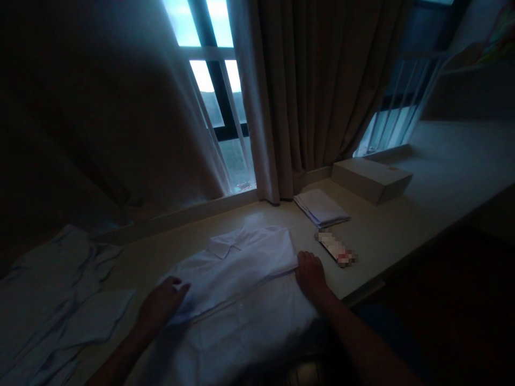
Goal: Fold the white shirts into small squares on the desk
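A softly creased white collared shirt (249, 257) lies on the pale ledge (386, 236), its right edge pinched by the curled right hand (311, 272); the left hand (163, 303) touches its left edge, whether gripping I cannot tell. Rightward lie a squarely folded white cloth (322, 206) and rectangular box (368, 179), open surface between box and straight front edge.

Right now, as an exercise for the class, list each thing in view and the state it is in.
White shirt: spread out, collar at far side
Left hand: at the shirt's left edge, grip unclear
Right hand: fingers curled on the shirt's right edge
White cloth: folded flat
Box: closed
Clothes at left: loosely spread
Curtains: parted
Window: open or shut, cannot tell
Slim object: lying flat, surface blurred
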Available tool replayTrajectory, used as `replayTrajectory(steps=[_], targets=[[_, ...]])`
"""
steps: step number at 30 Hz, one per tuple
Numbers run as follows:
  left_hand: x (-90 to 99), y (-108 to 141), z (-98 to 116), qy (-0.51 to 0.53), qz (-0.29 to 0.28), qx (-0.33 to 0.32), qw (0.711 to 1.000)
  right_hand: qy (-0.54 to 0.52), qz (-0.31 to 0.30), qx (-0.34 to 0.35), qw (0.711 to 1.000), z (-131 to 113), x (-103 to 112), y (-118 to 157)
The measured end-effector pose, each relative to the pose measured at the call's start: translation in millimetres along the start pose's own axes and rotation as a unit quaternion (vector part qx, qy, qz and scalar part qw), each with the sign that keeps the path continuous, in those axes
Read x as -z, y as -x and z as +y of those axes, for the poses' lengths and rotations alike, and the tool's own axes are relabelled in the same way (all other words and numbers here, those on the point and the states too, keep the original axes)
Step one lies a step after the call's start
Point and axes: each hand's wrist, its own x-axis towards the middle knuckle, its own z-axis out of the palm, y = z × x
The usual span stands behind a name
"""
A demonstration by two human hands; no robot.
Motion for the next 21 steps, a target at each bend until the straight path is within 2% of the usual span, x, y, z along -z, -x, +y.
replayTrajectory(steps=[1, 3, 7, 10, 12, 15, 21], targets=[[-9.2, -4.5, 26.3, 0.001, -0.026, -0.044, 0.999, 0.0, 0.001, -0.001, 1.0, 0.0, 1.1, 0.1], [-33.5, -12.7, 86.5, -0.031, -0.083, -0.19, 0.978, -0.001, 0.002, -0.005, 1.0, 0.7, 2.7, 0.4], [-90.7, -31.0, 209.2, -0.015, -0.115, -0.271, 0.956, -0.008, -0.006, -0.005, 1.0, 5.0, 3.2, 1.5], [-126.7, -48.9, 276.3, -0.019, -0.151, -0.284, 0.947, -0.013, -0.014, -0.002, 1.0, 9.6, 2.0, 2.0], [-144.8, -61.0, 304.2, -0.033, -0.175, -0.266, 0.947, -0.016, -0.017, -0.002, 1.0, 12.7, 0.5, 1.9], [-163.2, -76.0, 325.4, -0.048, -0.2, -0.218, 0.954, -0.023, -0.024, 0.004, 0.999, 16.4, -2.2, 1.1], [-176.4, -88.2, 328.8, 0.005, -0.219, -0.145, 0.965, -0.036, -0.045, -0.003, 0.998, 18.8, -6.7, -1.6]])
